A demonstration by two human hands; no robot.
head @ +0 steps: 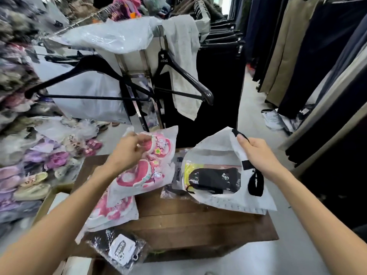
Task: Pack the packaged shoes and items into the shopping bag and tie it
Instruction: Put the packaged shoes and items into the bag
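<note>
Only "KRISTINO"-ish print legible on hanger (179,76); pkg labels blurred.

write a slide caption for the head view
Left hand lifts a packaged pink shoe pair while right hand holds open the white shopping bag over a wooden table.

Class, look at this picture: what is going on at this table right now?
A person is packing goods in a clothing shop. Their right hand holds open a white shopping bag by its top edge; a packaged black item already lies inside. Their left hand lifts a clear packet of pink shoes beside the bag. A second pink packet and a black packaged item wait on the wooden table. The bag is not yet tied.
</note>
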